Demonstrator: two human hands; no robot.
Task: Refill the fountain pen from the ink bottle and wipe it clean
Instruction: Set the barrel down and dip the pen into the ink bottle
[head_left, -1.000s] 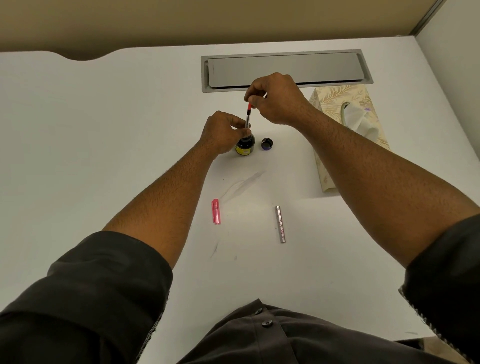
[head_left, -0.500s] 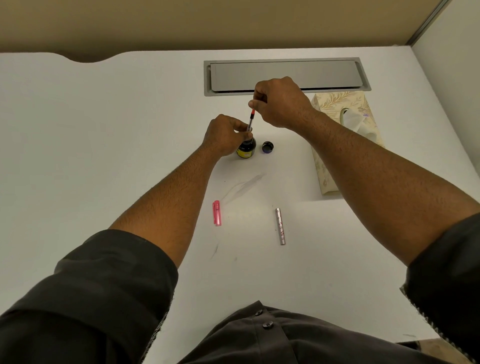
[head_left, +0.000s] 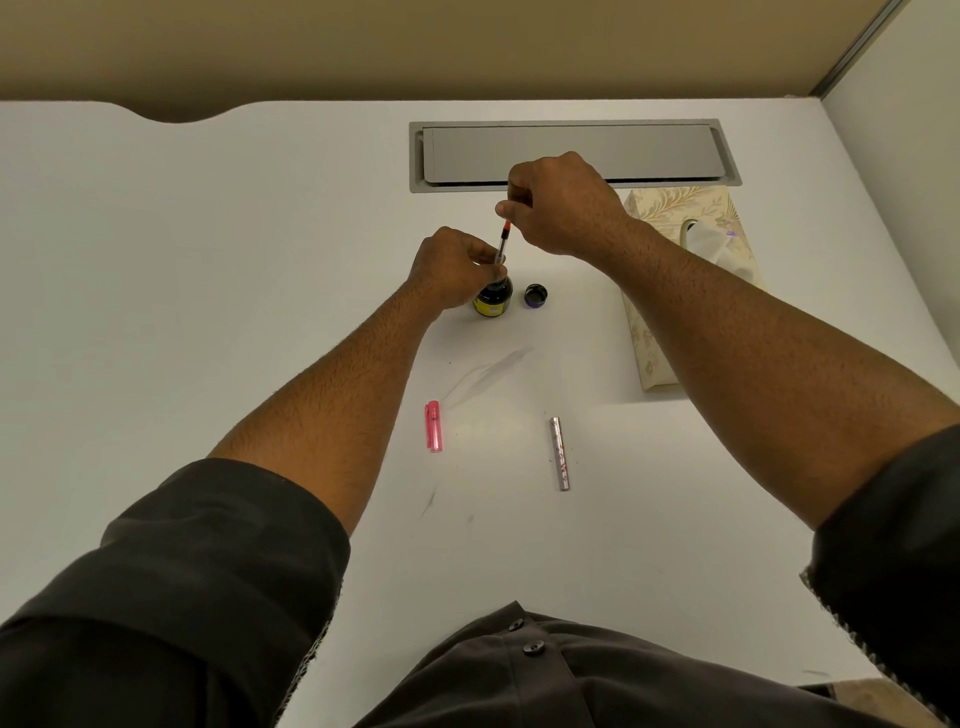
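Note:
A small dark ink bottle (head_left: 493, 300) with a yellow label stands open on the white desk (head_left: 208, 312). The thin pen converter section (head_left: 502, 243), clear with a red top, stands upright with its lower end in the bottle mouth. My left hand (head_left: 452, 267) grips the pen's lower part at the bottle neck. My right hand (head_left: 561, 205) pinches the red top end from above. The bottle's black cap (head_left: 535, 296) lies just right of the bottle. A pink pen cap (head_left: 434, 425) and a silver pen barrel (head_left: 559, 453) lie nearer to me.
A patterned tissue box (head_left: 675, 218) with a tissue sticking out sits at the right, partly behind my right forearm. A grey cable hatch (head_left: 675, 150) is set into the desk behind the hands. Faint ink smears (head_left: 493, 371) mark the desk in front of the bottle.
Both hands stay at the bottle with the pen in it. The view has tilted slightly, so everything sits a little lower in the frame.

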